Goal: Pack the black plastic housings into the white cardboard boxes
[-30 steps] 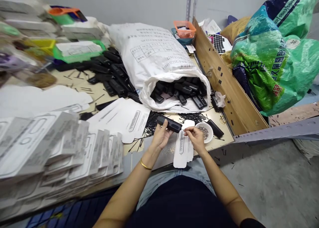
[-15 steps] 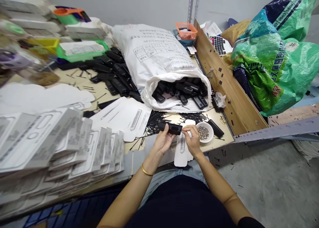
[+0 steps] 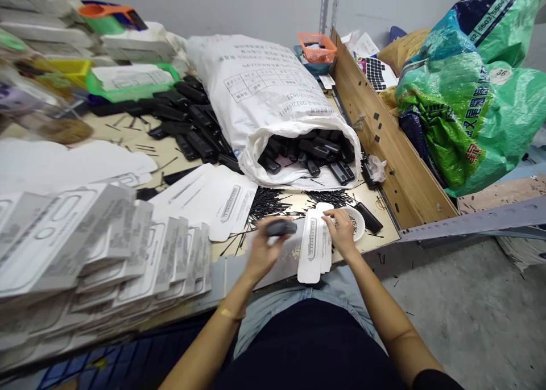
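Note:
My left hand (image 3: 261, 253) grips a black plastic casing (image 3: 280, 227), blurred by motion, above the table's front edge. My right hand (image 3: 342, 231) is beside it, over the left rim of a white bowl (image 3: 360, 224) of small metal parts. Its thumb and index finger are curled close together; anything between them is too small to make out. Beneath and between the hands lie flat white printed cards (image 3: 310, 253). Thin black sticks (image 3: 268, 203) are heaped just beyond. Another black casing (image 3: 369, 218) rests right of the bowl.
A white woven sack (image 3: 273, 83) spills black casings toward me. More casings (image 3: 196, 128) pile up left of it. Stacked folded white boxes (image 3: 63, 248) fill the left side. A wooden board (image 3: 384, 134) edges the table at right, with green bags (image 3: 464, 117) beyond.
My right hand has left the casing's end and moved right to the bowl. My left hand has drawn the casing left and slightly down, turning it.

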Available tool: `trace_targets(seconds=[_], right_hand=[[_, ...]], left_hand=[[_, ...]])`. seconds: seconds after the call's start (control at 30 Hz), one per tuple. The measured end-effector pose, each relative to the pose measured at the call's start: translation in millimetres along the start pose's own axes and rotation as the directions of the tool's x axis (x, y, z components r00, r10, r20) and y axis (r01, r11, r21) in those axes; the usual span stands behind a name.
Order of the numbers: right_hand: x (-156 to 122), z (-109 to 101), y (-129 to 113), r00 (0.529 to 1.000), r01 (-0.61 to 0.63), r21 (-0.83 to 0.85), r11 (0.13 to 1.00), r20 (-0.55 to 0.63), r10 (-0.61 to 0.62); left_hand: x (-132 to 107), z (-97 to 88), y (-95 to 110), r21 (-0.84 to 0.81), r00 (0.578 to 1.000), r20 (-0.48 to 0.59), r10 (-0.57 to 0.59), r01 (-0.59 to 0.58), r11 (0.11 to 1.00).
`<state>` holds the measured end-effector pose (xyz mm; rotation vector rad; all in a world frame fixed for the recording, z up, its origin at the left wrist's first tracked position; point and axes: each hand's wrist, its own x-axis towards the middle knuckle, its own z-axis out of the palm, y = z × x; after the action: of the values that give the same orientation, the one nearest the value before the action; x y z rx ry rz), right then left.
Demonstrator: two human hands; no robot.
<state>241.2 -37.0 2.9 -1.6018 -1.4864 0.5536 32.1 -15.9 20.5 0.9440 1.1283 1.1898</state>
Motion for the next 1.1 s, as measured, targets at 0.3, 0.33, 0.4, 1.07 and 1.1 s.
trace_targets(seconds=[0.3,0.33,0.4,1.07,1.1], right_hand=[[64,-2,21,0.855,0.024,-0.499,0.866,0.46,0.242],[69,-2,22,0.846,0.02,-0.486,0.874,0.474,0.244],[77,-4,23,0.829,0.026,-0.443,0.896,0.511,0.228],[35,11,-29,0.99,-0.141,0.413,0.9,0.082,0.117],[28,18,-30,0.987,-0.162,0.399,0.902,0.074,0.144]], left_hand=[[72,10.5,-40,0.106,0.996,-0.068,-0.058,0.065,0.992],[77,11.2,-40,0.118,0.996,-0.072,-0.054,0.062,0.991],[79,12.4,-39,0.146,0.996,-0.085,-0.039,0.051,0.988],[4,43.5,6,-0.143,0.849,0.456,-0.267,0.366,0.919],[5,44.1,5,-0.123,0.863,0.431,-0.264,0.346,0.93]])
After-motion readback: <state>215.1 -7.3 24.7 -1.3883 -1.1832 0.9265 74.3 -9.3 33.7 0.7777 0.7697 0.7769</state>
